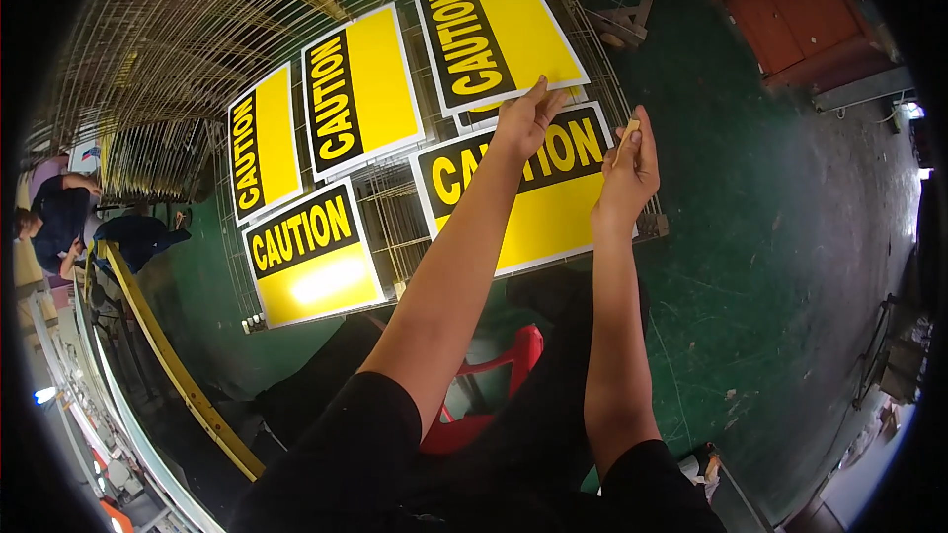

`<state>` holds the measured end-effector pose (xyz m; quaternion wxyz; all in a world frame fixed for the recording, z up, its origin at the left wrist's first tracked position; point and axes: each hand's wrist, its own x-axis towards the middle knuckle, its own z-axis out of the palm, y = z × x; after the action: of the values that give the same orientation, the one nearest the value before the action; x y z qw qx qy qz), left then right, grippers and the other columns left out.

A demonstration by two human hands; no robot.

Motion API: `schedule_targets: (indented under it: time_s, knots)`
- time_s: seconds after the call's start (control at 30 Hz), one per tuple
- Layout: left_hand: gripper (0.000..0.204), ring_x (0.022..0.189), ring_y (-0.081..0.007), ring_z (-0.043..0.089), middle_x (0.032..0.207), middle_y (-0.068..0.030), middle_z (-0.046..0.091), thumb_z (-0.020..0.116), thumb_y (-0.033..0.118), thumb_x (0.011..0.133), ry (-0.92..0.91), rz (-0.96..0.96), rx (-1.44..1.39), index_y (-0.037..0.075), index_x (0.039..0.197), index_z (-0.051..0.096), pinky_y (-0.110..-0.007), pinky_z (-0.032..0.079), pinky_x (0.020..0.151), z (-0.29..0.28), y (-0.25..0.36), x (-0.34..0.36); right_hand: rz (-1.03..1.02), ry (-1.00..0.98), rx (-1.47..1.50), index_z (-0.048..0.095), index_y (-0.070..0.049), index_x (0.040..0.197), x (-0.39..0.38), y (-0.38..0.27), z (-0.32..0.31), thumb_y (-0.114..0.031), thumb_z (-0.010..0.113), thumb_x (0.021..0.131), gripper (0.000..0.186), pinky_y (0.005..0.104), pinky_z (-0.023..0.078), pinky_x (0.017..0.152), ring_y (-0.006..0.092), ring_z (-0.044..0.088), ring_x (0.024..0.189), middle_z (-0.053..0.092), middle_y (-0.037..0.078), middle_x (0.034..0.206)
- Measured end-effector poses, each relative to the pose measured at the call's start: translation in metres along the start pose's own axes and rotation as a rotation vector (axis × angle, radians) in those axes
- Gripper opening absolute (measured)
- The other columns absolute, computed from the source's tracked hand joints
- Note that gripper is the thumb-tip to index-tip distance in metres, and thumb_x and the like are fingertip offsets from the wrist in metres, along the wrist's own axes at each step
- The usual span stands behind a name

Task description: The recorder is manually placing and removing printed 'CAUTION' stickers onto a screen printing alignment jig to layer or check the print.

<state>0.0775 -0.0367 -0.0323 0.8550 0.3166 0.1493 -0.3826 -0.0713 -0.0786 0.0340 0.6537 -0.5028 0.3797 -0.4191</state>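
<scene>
Several yellow-and-black rectangular signs with white borders lie spread on a wire rack (398,237). My left hand (528,121) is at the lower edge of the upper right sign (538,28), its fingers closed about that edge. Part of another yellow sign shows beneath it. My right hand (628,170) is raised beside the right end of the lower right sign (548,222). It pinches a small tan piece (632,125), too small to name, between thumb and fingers. My left forearm covers part of the lower right sign.
More wire racks (188,49) are stacked at the far left. A person (61,222) is at the left edge, beyond a long yellow beam (183,365). A red plastic seat (513,360) shows below my arms. A reddish-brown cabinet (795,25) stands at the far right on the green floor (750,237).
</scene>
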Motion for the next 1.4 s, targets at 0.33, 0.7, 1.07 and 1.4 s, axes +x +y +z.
schedule_targets:
  time_s: [0.33, 0.7, 1.07, 1.4]
  knots:
    - [0.044, 0.127, -0.0275, 0.051, 0.136, -0.0218, 0.050, 0.057, 0.017, 0.098, -0.192, -0.164, 0.243, -0.012, 0.130, 0.045, -0.035, 0.040, 0.112, -0.028, 0.039, -0.195, -0.145, -0.065, -0.033, 0.061, -0.008, 0.131, 0.001, -0.004, 0.001, -0.014, 0.048, 0.103, 0.031, 0.0185, 0.044, 0.068, 0.0066, 0.058, 0.091, 0.064, 0.008, 0.120]
    - [0.051, 0.122, -0.0305, 0.057, 0.135, -0.0221, 0.054, 0.051, 0.023, 0.102, 0.611, 0.344, 0.522, -0.008, 0.141, 0.038, -0.037, 0.049, 0.099, -0.238, 0.138, -0.615, -0.322, -0.478, -0.421, 0.063, 0.001, 0.121, -0.163, -0.048, 0.098, -0.016, 0.056, 0.099, 0.028, 0.0288, 0.049, 0.086, 0.0172, 0.065, 0.100, 0.069, 0.013, 0.111]
    - [0.045, 0.106, -0.0253, 0.066, 0.127, -0.0181, 0.061, 0.048, 0.026, 0.103, 0.502, 0.370, 0.500, -0.005, 0.136, 0.047, -0.035, 0.055, 0.088, -0.252, 0.145, -0.645, -1.379, -0.453, -0.756, 0.060, -0.019, 0.128, -0.096, -0.329, 0.379, -0.034, 0.040, 0.104, 0.034, 0.0433, 0.052, 0.085, 0.0294, 0.062, 0.104, 0.057, 0.008, 0.126]
    - [0.045, 0.109, -0.0202, 0.063, 0.126, -0.0138, 0.062, 0.050, 0.030, 0.103, 0.452, 0.312, 0.631, 0.001, 0.137, 0.049, -0.032, 0.052, 0.088, -0.254, 0.130, -0.659, -1.395, -0.713, -0.928, 0.065, -0.006, 0.099, -0.140, -0.317, 0.324, -0.022, 0.053, 0.097, 0.020, 0.0425, 0.048, 0.076, 0.0357, 0.061, 0.093, 0.059, 0.013, 0.104]
